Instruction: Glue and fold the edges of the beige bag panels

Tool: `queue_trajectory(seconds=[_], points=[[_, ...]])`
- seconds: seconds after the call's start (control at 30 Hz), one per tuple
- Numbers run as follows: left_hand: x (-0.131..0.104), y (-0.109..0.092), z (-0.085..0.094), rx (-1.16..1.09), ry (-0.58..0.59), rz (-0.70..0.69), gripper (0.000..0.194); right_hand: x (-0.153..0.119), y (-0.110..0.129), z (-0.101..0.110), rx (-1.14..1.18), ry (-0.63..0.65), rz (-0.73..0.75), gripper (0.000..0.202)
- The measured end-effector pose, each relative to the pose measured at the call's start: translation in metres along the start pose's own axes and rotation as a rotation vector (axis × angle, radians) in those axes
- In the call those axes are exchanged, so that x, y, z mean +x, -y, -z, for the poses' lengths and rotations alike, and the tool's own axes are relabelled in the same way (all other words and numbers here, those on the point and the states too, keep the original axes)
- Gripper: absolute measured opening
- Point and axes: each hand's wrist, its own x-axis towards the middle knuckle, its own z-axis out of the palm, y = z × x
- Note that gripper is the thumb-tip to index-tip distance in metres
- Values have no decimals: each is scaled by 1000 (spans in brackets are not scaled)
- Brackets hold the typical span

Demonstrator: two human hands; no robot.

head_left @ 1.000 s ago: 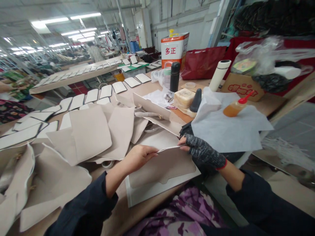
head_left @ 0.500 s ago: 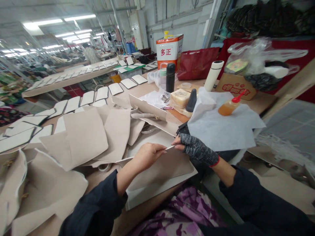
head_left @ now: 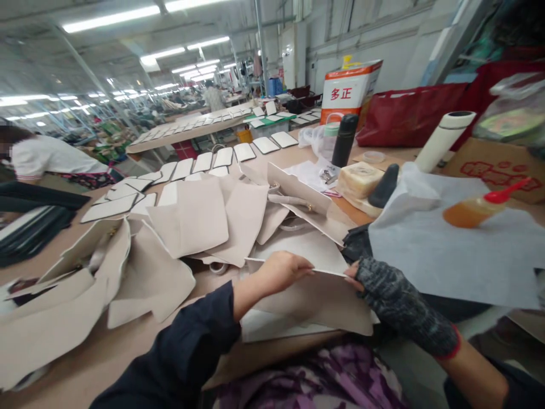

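Observation:
A beige leather-like panel [head_left: 315,295] with a pale edge is held up over the near side of the table. My bare left hand [head_left: 283,272] pinches its top edge. At the same edge's right end, my right hand [head_left: 383,289], in a grey fingerless glove, grips between thumb and fingers. White sheet material [head_left: 272,326] shows beneath the panel. Just beyond my hands lies an opened beige bag piece [head_left: 300,199] with a handle and gold-coloured hardware. More beige panels [head_left: 202,213] overlap to the left of it.
Dark-edged white pieces [head_left: 183,168] line the table. At the back stand a tin [head_left: 344,94], a black bottle [head_left: 344,139] and a white flask [head_left: 445,139]. An orange glue bottle [head_left: 477,213] lies on white paper [head_left: 447,255]. A person [head_left: 59,156] bends at far left.
The view has turned left, so the scene sits further right and a person shows at far left. My hands are further apart along the panel's edge.

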Motion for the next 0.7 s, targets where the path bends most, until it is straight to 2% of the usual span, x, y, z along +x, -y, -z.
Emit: queue_trajectory(seconds=[0.17, 0.3, 0.43, 0.53, 0.6, 0.7], points=[[-43, 39, 20, -83, 33, 164, 21, -13, 4, 4, 94, -34, -88, 21], [-60, 47, 26, -45, 8, 156, 22, -15, 11, 9, 122, -32, -172, 23], [-63, 33, 26, 62, -76, -17, 23, -32, 13, 15, -114, -66, -76, 25], [-59, 15, 28, 237, -97, -185, 23, -60, 13, 20, -192, -135, -18, 28], [-57, 1, 29, 353, -80, -312, 20, -88, 13, 23, -170, -197, -79, 28], [-51, -24, 29, 441, -29, -519, 17, -136, 12, 30, -116, -249, -256, 28]])
